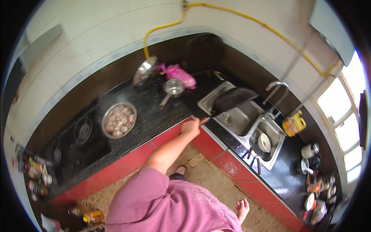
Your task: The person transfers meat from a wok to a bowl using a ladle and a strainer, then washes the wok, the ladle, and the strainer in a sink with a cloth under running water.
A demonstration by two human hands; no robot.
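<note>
My left hand (191,127) grips the handle of a dark wok (236,98), with my arm stretched out ahead. The wok is tilted on its side over the left part of a double-basin stainless steel sink (245,139). My right hand (243,207) hangs low at my side, near the red-tiled counter front, its fingers apart and nothing in them. In the right basin lies a white bowl (264,142) with a brownish spot inside, beside dark-handled utensils (255,162). A curved faucet (278,87) rises behind the sink.
Left of the sink, the black stone counter (147,124) holds a metal bowl of pale chunks (120,120), a small saucepan (174,87), a pink plastic bag (181,76) and a leaning metal lid or bowl (145,71). A yellow jug (294,124) stands right of the faucet.
</note>
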